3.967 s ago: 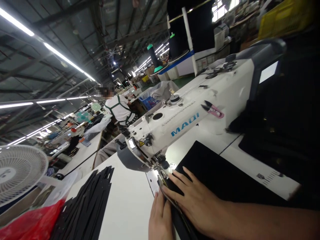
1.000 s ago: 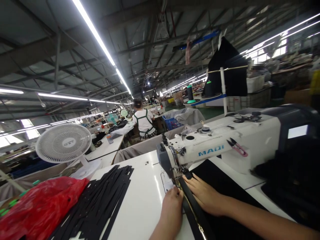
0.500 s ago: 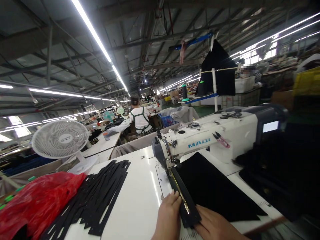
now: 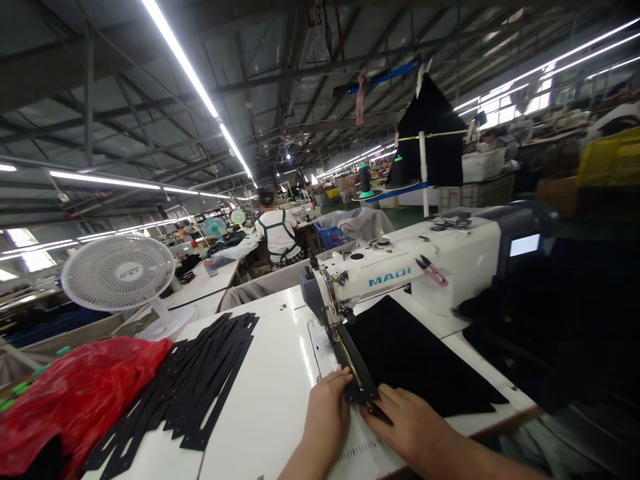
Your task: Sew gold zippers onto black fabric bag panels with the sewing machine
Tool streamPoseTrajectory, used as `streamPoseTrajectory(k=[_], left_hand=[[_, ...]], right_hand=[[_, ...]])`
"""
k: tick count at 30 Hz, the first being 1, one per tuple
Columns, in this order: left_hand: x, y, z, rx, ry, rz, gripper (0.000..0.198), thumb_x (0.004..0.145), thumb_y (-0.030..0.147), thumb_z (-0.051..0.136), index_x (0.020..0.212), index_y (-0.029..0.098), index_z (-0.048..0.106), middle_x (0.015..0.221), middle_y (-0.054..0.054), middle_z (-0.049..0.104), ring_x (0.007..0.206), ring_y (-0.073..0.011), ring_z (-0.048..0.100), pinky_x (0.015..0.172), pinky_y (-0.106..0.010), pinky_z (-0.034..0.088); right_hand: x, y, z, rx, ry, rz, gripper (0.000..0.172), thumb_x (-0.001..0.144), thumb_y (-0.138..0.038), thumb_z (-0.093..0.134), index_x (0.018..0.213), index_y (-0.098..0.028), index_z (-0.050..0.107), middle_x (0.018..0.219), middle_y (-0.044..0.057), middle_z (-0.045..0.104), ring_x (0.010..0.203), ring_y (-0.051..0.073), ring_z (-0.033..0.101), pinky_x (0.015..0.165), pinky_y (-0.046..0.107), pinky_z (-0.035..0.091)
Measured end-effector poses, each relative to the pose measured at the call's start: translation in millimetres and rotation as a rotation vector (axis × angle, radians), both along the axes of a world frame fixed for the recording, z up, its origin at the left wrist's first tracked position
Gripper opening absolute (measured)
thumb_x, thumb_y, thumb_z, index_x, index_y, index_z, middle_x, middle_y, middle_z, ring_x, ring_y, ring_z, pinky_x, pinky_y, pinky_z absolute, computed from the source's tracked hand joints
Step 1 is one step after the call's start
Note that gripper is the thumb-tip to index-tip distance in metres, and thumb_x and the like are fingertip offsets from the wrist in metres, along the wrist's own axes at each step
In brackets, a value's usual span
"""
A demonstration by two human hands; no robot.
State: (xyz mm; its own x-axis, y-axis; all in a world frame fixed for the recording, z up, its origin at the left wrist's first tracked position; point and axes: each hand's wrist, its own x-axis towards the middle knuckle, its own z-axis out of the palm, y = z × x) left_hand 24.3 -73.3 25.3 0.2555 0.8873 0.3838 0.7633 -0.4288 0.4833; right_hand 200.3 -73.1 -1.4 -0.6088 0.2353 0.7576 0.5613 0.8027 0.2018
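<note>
A white sewing machine [image 4: 390, 270] stands on the white table. Under its needle area lies a black strip [image 4: 361, 363] with a gold zipper [image 4: 353, 360] along its middle, beside a large black fabric panel [image 4: 415, 353]. My left hand [image 4: 327, 403] rests on the strip's left edge, fingers bent together. At the strip's near right corner, my right hand [image 4: 400, 417] has its fingers closed on the strip's end, where a dark tail of the zipper pokes out.
Black slotted strips [image 4: 185, 383] are piled at left, near a red plastic bag [image 4: 85, 393] and a white fan [image 4: 120, 273]. Pink-handled snips [image 4: 433, 270] lie against the machine. Another person [image 4: 279, 233] sits beyond. Dark fabric [image 4: 560, 327] lies at right.
The strip has moved forward toward the needle, and both hands have shifted with it. A dark zipper end now shows by my right hand. The camera view has shifted slightly.
</note>
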Motion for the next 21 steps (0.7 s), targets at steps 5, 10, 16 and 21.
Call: streamPoseTrajectory(k=[5,10,16,21], left_hand=[[0,-1,5.6,-0.009,0.0,-0.012,0.042,0.069,0.001,0.044,0.099,0.018,0.068,0.108,-0.007,0.067,0.102,-0.0207,0.061,0.093,-0.037,0.048],[3,-3,8.9,0.002,0.003,-0.023,0.041,0.07,0.0,0.043,0.098,0.018,0.068,0.107,-0.007,0.067,0.102,-0.0206,0.062,0.092,-0.036,0.048],[3,-3,9.4,0.025,-0.001,-0.024,0.039,0.071,0.0,0.044,0.096,0.017,0.068,0.105,-0.008,0.068,0.098,-0.0203,0.063,0.09,-0.035,0.05],[2,-2,10.9,0.029,0.006,-0.018,0.041,0.069,-0.002,0.043,0.096,0.018,0.068,0.103,-0.005,0.069,0.097,-0.0179,0.064,0.089,-0.033,0.05]], right_hand=[[-4,5,-3.0,-0.005,-0.033,-0.114,0.021,0.072,-0.001,0.047,0.08,-0.017,0.059,0.075,0.005,0.06,0.067,0.02,0.05,0.056,0.03,0.035],[-1,6,-3.1,0.002,0.082,-0.104,0.022,0.08,-0.003,0.043,0.074,-0.013,0.061,0.082,0.011,0.059,0.073,0.022,0.049,0.061,0.032,0.036],[1,-3,-2.0,0.005,0.15,-0.097,0.034,0.087,-0.003,0.034,0.077,-0.015,0.064,0.067,0.006,0.053,0.064,0.018,0.044,0.058,0.031,0.033],[-1,-6,-3.7,-0.023,0.159,-0.009,0.033,0.09,-0.003,0.031,0.086,-0.009,0.064,0.079,0.009,0.059,0.074,0.019,0.049,0.066,0.031,0.038]])
